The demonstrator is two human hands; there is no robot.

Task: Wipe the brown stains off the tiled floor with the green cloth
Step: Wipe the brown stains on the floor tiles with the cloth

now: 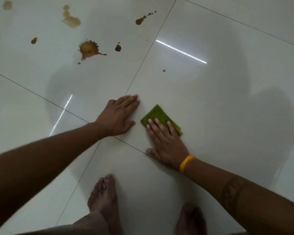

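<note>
A folded green cloth (157, 114) lies flat on the glossy white tiled floor (219, 99) near the middle of the view. My right hand (165, 143), with a yellow band at the wrist, presses on its near half with straight fingers. My left hand (116, 116) rests flat on the floor just left of the cloth, fingers straight, not touching it. Several brown stains sit far ahead on the upper-left tile: a large splash (88, 49), a pale smear (70, 18), a dotted trail (143, 18) and small spots (118, 47). One tiny spot (164, 70) lies on the tile ahead of the cloth.
Dark grout lines (143, 65) cross the floor and meet under my hands. My two bare feet (103, 199) stand on the near tiles below the hands. Bright light reflections (181, 51) streak the tiles.
</note>
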